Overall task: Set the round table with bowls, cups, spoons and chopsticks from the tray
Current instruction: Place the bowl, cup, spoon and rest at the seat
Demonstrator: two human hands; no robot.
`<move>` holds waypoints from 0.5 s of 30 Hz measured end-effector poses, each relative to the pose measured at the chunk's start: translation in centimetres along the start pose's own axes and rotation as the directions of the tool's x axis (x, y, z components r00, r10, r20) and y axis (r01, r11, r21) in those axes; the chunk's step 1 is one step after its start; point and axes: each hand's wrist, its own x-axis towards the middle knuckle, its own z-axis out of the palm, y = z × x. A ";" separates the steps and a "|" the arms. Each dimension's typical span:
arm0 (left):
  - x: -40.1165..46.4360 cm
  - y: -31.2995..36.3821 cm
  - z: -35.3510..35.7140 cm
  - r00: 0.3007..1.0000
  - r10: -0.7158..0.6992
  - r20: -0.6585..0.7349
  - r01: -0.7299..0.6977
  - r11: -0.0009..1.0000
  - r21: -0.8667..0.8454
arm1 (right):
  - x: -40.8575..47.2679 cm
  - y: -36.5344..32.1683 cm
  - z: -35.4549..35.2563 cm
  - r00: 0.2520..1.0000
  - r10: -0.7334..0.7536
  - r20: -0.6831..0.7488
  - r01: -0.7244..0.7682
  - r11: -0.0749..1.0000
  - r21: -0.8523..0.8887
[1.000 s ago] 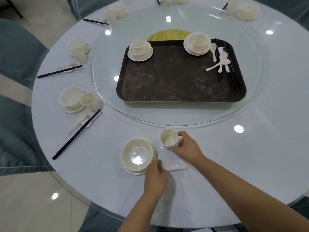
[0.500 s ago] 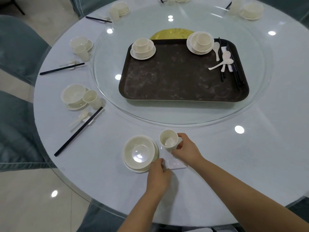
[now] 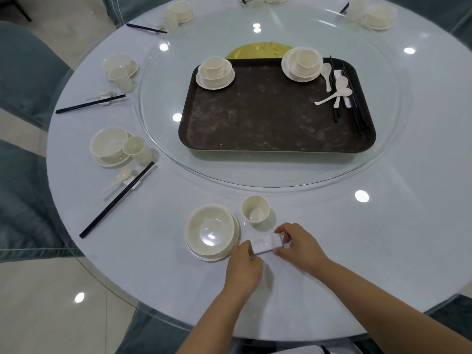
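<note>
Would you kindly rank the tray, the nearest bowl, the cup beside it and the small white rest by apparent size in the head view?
1. tray, clearly largest though farther away
2. bowl
3. cup and rest look about alike; the hands cover the rest's ends, so I will not rank them

A glass turntable (image 3: 158,139) lies on the tabletop. Beyond its far edge a gold disc (image 3: 258,50) shows; teal chairs (image 3: 23,72) stand left of it on a cream tiled floor (image 3: 51,302).
</note>
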 end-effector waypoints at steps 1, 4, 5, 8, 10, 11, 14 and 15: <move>-0.1 0.0 -0.1 1.000 0.001 -0.007 -0.002 1.000 -0.010 | 0.2 -0.2 0.2 1.000 0.001 0.000 -0.001 1.000 0.010; -0.2 0.2 -0.2 1.000 -0.003 -0.025 0.003 1.000 -0.024 | 0.5 -0.5 0.4 1.000 0.011 0.007 -0.011 0.999 0.034; -0.2 0.3 -0.3 1.000 -0.007 -0.028 0.006 1.000 -0.021 | 0.5 -0.5 0.4 1.000 0.015 0.011 -0.015 0.999 0.041; -0.2 0.4 -0.3 0.999 -0.012 -0.034 0.011 1.000 -0.012 | 0.6 -0.4 0.3 1.000 0.017 0.015 -0.018 0.998 0.055; -0.3 0.5 -0.3 0.999 -0.016 -0.040 0.016 1.000 -0.001 | 0.6 -0.4 0.2 1.000 0.018 0.021 -0.019 0.998 0.060; -0.3 0.7 -0.3 0.999 -0.019 -0.042 0.020 1.000 0.004 | 0.6 -0.3 0.1 0.999 0.020 0.028 -0.022 0.998 0.060; -0.4 1.2 -0.7 0.998 -0.023 -0.052 0.025 0.999 0.028 | 0.6 -0.2 -0.3 0.998 0.037 0.042 -0.040 0.996 0.080; -0.4 1.5 -1.0 0.998 -0.033 -0.052 0.035 0.998 0.043 | 0.6 -0.1 -0.6 0.998 0.041 0.045 -0.045 0.995 0.093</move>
